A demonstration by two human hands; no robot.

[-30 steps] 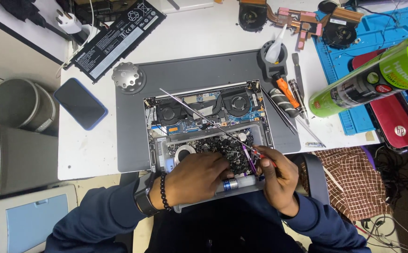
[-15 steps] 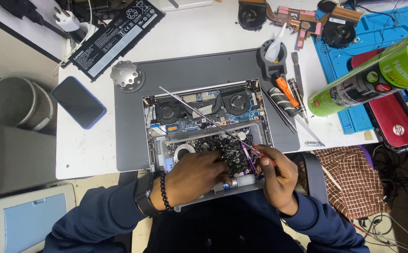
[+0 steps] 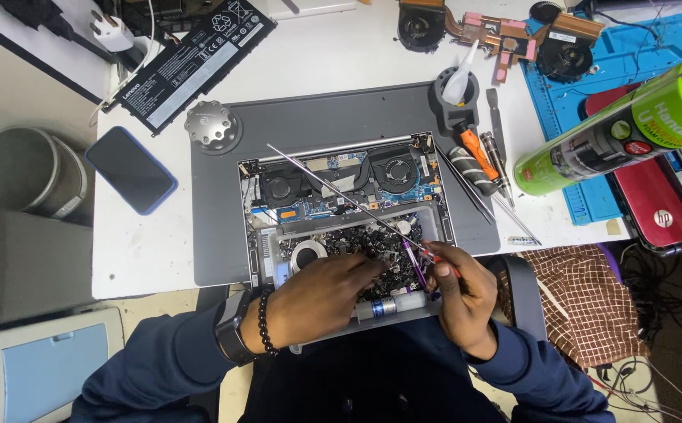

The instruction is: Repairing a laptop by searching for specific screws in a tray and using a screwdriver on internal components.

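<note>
An opened laptop (image 3: 341,184) lies on a grey mat (image 3: 216,211), its fans and board exposed. A grey tray (image 3: 294,270) full of several small dark parts rests on its near edge. My left hand (image 3: 321,298), with a watch and bead bracelet at the wrist, reaches into the tray's parts. My right hand (image 3: 462,294) grips a thin red-handled tool (image 3: 439,260) beside a purple tool (image 3: 413,262), its tip over the tray. A white tube (image 3: 392,304) lies along the tray's near rim. A long metal rod (image 3: 325,186) lies across the laptop.
A removed battery (image 3: 196,59) and a phone (image 3: 131,168) lie at the left, with a round metal puck (image 3: 212,125) on the mat. A green spray can (image 3: 623,129), screwdrivers (image 3: 474,153), cooling fans (image 3: 423,23) and a blue mat (image 3: 631,47) crowd the right. A bin (image 3: 20,172) stands left of the table.
Both hands stay at the tray; my left hand has shifted slightly among the small parts. Nothing else has moved.
</note>
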